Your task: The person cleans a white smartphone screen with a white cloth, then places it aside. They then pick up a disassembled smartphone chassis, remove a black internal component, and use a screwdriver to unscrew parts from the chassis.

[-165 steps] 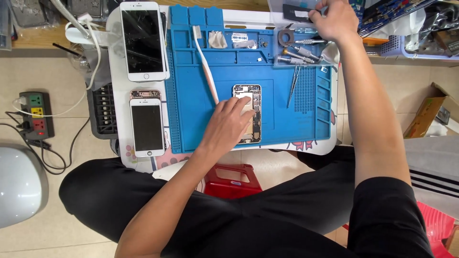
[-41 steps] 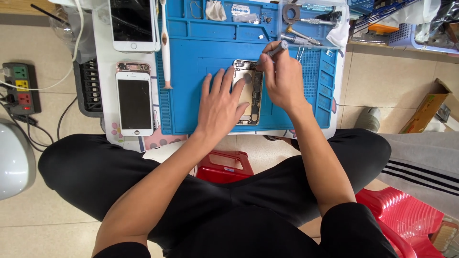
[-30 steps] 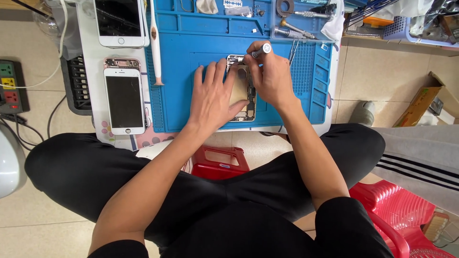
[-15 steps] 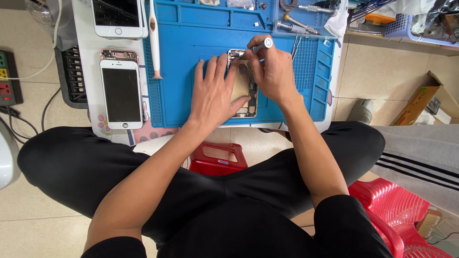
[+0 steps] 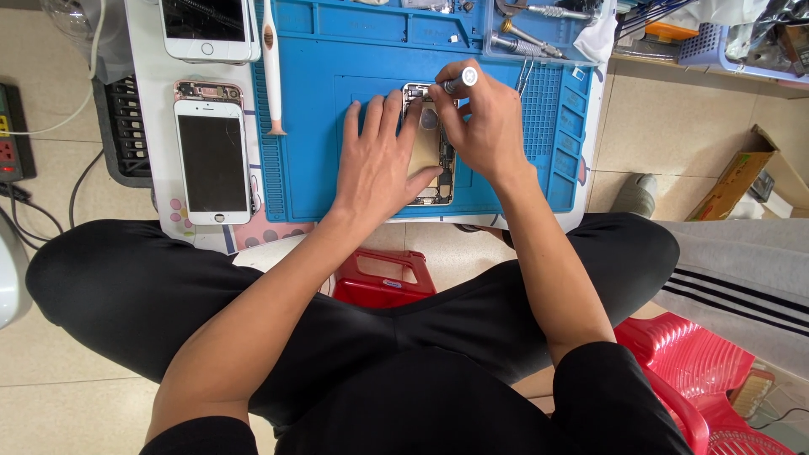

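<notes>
An opened phone body with bare internals lies on the blue work mat. My left hand rests flat on the phone and the mat, fingers spread, holding it down. My right hand grips a small screwdriver with a round white cap, its tip pointing into the phone's upper end. The lower tip is hidden by my fingers.
A white phone lies face up left of the mat, another phone above it. A long white brush sits on the mat's left side. Tools lie at the top right. A red stool stands between my legs.
My right hand fetched the screwdriver from the top right tool area and brought it to the phone's upper end. My left hand stayed pressed on the phone. The view shifted closer.
</notes>
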